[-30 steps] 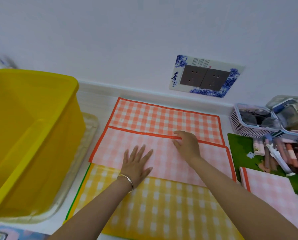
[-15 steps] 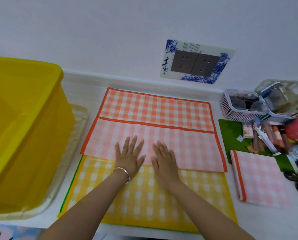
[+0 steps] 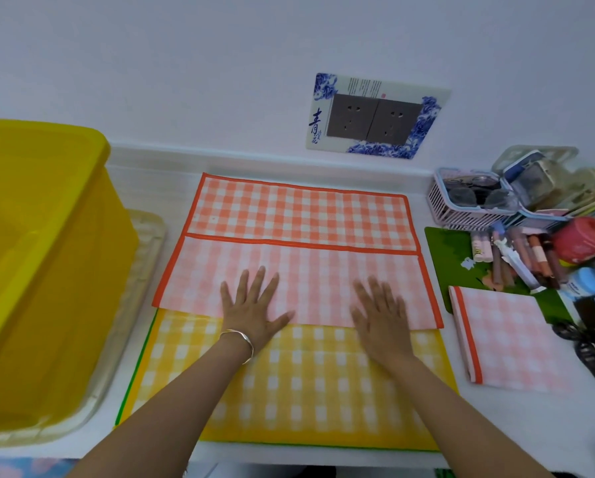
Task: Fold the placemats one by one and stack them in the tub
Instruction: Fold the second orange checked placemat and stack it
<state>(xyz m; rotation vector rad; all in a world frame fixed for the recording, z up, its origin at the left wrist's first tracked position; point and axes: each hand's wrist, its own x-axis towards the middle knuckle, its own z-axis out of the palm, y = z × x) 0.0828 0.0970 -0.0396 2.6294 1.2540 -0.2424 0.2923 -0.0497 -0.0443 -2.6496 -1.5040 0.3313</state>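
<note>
An orange checked placemat [image 3: 299, 215] lies on the counter with its near part folded up over itself, the pale underside [image 3: 309, 270] facing up. My left hand [image 3: 252, 310] and my right hand [image 3: 380, 315] both press flat on the near fold, fingers spread, well apart from each other. Under it lies a yellow checked placemat [image 3: 289, 384] with a green mat edge showing beneath. A folded pink-orange placemat [image 3: 506, 339] sits to the right. The yellow tub [image 3: 47, 257] stands at the left, its visible inside bare.
The tub rests on a clear tray [image 3: 130, 305]. Right of the mats stand a white basket [image 3: 468, 201], tubes and bottles [image 3: 523, 257] on a green board, and black clips [image 3: 589, 350]. A wall socket [image 3: 375, 119] is behind. The counter's front edge runs just below the yellow mat.
My right hand came down from the folded edge to the near fold beside the left, then slid right, so the two hands now press apart. The view shifted slightly.
</note>
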